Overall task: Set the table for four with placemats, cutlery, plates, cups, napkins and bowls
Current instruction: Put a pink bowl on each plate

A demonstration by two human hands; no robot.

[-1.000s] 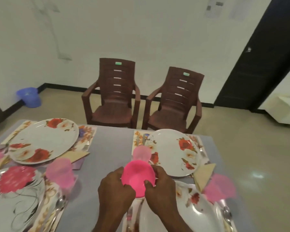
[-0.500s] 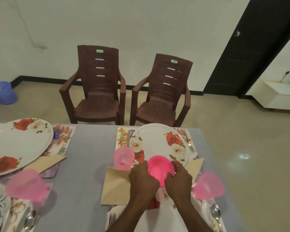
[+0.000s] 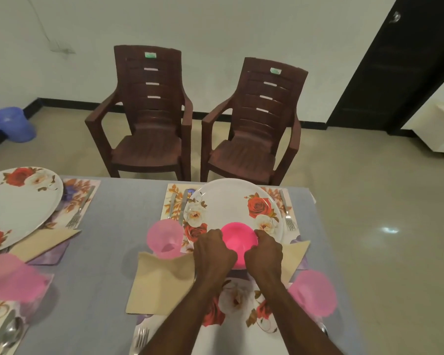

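While both hands, left hand [image 3: 214,249] and right hand [image 3: 263,249], grip the pink bowl [image 3: 237,239]; far plate [image 3: 231,201] lies directly ahead, partly beneath it.

The bowl [image 3: 237,238] sits between the left hand [image 3: 213,254] and the right hand [image 3: 264,254], over the near edge of the far plate [image 3: 231,203], which lies on a placemat [image 3: 173,201] on the table [image 3: 113,239]. A cup [image 3: 164,237] stands just left of that plate, a fork [image 3: 286,213] lies to its right, and two chairs [image 3: 149,119] stand behind the table. A napkin [image 3: 159,285] lies left of the forearms, with another cup [image 3: 314,293] to their right.
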